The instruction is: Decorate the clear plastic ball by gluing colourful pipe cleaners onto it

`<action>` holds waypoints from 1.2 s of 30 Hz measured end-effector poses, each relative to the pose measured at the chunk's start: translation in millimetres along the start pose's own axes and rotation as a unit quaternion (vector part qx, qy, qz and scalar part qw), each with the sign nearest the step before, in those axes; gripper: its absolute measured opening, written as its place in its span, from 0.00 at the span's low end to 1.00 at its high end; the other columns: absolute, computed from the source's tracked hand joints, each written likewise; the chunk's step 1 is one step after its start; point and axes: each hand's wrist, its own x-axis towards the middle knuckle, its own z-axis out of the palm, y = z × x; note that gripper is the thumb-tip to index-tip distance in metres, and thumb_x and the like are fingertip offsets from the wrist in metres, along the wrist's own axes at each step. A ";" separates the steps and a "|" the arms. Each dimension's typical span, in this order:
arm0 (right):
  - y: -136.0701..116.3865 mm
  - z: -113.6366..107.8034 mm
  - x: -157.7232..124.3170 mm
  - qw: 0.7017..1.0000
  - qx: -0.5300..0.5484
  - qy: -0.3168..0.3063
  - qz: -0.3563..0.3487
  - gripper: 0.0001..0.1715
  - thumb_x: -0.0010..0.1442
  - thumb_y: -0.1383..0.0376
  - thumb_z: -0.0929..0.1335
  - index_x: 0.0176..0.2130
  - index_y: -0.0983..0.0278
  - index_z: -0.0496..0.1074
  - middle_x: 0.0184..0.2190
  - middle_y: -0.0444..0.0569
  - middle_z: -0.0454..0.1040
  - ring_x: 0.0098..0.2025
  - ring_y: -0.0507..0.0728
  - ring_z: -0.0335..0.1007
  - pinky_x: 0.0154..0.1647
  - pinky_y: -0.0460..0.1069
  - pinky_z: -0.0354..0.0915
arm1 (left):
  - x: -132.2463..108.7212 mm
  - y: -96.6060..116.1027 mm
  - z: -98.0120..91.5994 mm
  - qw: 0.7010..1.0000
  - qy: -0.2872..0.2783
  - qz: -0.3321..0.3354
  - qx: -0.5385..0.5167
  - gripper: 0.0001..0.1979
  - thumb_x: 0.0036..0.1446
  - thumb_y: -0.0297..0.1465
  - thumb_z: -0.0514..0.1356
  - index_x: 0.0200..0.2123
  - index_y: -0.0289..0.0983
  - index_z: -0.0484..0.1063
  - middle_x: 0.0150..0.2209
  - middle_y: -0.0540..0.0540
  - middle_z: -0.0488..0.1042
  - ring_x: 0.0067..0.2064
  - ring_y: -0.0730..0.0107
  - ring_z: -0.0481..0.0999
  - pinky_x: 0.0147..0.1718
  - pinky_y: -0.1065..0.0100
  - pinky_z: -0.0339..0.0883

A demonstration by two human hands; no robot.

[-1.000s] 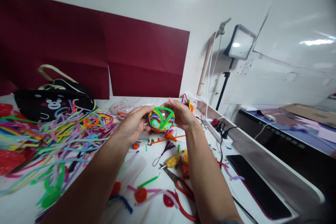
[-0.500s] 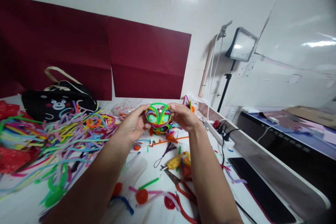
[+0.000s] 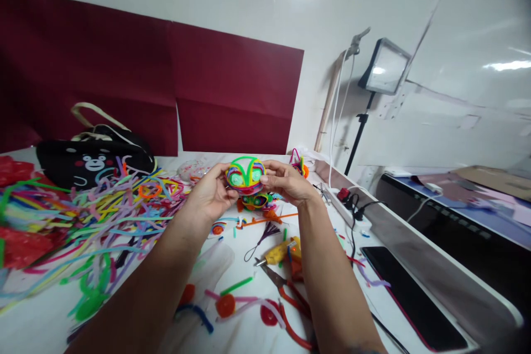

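A round pipe-cleaner head (image 3: 248,175), striped in several colours with two pale green eyes and a green V-shaped band, is held between both hands above the table. My left hand (image 3: 213,193) grips its left side, fingers curled around the edge. On the other side, my right hand (image 3: 286,182) pinches it with the thumb in front. Just below the head is a second colourful pipe-cleaner piece (image 3: 254,202); whether the two touch I cannot tell. Nearer me lie a purple tassel (image 3: 269,230), a yellow glue gun (image 3: 279,253) and orange-handled pliers (image 3: 286,285).
A large heap of loose pipe cleaners (image 3: 136,204) covers the table's left side, in front of a black bag (image 3: 91,163). To the right are a power strip (image 3: 352,215), a phone (image 3: 410,298) and a lamp on a stand (image 3: 385,66). Pipe-cleaner coils (image 3: 226,306) lie in front.
Both hands have shifted the head slightly up and left, and it now looks turned a little. More of the piece below it shows. The right thumb has come onto its front.
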 end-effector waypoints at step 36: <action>29.6 -1.0 24.1 0.958 0.243 0.130 0.084 0.12 0.57 0.67 0.75 0.36 0.66 0.69 0.24 0.43 0.78 0.21 0.50 0.75 0.22 0.41 0.73 | 22.5 -12.8 -24.3 0.998 -0.051 0.003 -0.041 0.10 0.63 0.17 0.53 0.37 0.32 0.73 0.27 0.47 0.75 0.26 0.70 0.76 0.21 0.72 0.69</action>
